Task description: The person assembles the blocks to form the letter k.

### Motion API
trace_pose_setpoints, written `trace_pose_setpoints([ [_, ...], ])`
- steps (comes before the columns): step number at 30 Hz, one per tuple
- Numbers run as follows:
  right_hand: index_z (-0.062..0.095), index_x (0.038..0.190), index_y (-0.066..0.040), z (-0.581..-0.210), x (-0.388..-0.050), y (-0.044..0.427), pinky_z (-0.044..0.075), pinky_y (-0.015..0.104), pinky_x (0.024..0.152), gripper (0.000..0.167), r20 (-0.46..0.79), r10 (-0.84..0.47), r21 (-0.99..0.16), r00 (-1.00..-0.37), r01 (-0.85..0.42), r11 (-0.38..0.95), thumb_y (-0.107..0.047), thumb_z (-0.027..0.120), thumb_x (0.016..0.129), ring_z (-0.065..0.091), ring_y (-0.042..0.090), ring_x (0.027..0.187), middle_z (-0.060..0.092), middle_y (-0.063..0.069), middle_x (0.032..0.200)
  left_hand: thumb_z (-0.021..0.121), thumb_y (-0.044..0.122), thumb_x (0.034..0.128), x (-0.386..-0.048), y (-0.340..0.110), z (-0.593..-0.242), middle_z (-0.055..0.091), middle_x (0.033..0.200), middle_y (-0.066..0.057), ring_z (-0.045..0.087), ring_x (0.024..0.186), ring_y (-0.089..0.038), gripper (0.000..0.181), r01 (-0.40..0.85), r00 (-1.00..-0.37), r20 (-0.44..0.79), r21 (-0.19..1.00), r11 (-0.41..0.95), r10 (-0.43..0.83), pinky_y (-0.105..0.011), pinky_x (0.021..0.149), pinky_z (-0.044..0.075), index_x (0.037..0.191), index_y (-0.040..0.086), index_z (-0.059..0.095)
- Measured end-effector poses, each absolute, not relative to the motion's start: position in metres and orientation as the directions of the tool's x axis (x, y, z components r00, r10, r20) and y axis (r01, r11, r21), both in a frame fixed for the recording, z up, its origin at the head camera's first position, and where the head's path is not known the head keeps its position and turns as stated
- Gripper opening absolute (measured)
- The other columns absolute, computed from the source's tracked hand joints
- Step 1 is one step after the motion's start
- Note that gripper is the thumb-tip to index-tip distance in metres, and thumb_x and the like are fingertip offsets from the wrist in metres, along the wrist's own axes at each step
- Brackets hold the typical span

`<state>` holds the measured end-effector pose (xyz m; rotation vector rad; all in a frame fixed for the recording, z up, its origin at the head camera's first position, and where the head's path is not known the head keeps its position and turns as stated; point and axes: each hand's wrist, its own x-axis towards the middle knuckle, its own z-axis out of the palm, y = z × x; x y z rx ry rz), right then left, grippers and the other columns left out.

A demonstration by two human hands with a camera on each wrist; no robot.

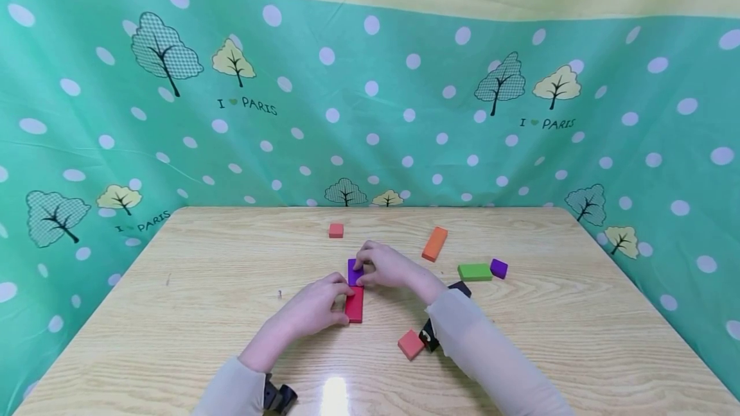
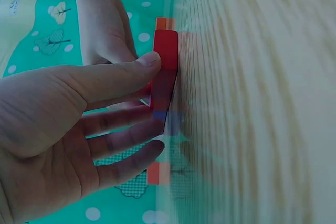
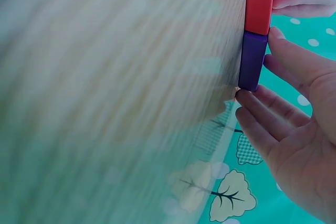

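Observation:
A red rectangular block (image 1: 355, 307) and a purple block (image 1: 351, 273) lie flat on the wooden table, end to end and touching in the right wrist view. My left hand (image 1: 315, 305) holds the red block from its left side, thumb towards the near end and index finger towards the far end. In the left wrist view the other fingers extend past the block. My right hand (image 1: 386, 267) holds the purple block (image 3: 253, 61) between its thumb, near the joint with the red block, and fingers at the far end. Part of the purple block's top is hidden by those fingers.
A small salmon block (image 1: 336, 231) sits at the back, an orange block (image 1: 435, 244) to its right. Farther right are a green block (image 1: 475, 273) and a purple cube (image 1: 499, 268). Another salmon block (image 1: 411, 344) lies beside the black right wrist camera (image 1: 428, 336).

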<state>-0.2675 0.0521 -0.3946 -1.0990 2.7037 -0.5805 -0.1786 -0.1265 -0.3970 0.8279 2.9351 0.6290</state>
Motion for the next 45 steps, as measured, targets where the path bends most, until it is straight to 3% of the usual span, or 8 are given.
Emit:
trace_pose_setpoints([
  [26, 0.064, 0.098, -0.014, -0.3914, -0.2637, 0.0511, 0.045, 0.031, 0.089, 0.022, -0.018, -0.682, -0.436, -0.731, -0.609, 0.663, -0.026, 0.069, 0.08, 0.053, 0.017, 0.098, 0.052, 0.001, 0.109, 0.075, 0.025, 0.0736, -0.1786, -0.1268, -0.395, 0.055, 0.102, 0.001, 0.046, 0.074, -0.009, 0.04, 0.496, -0.856, 0.073, 0.395, 0.773, 0.512, -0.023, 0.066, 0.042, 0.107, 0.006, 0.065],
  [45, 0.064, 0.098, -0.016, -0.3927, -0.2653, 0.056, 0.042, 0.031, 0.093, 0.029, -0.024, -0.72, -0.436, -0.694, -0.641, 0.632, -0.03, 0.074, 0.074, 0.051, 0.016, 0.104, 0.052, 0.001, 0.113, 0.076, 0.026, 0.0721, -0.1786, -0.1268, -0.3952, 0.054, 0.103, 0.002, 0.046, 0.075, -0.009, 0.04, 0.478, -0.865, 0.06, 0.404, 0.78, 0.498, -0.024, 0.066, 0.042, 0.106, 0.008, 0.066],
])
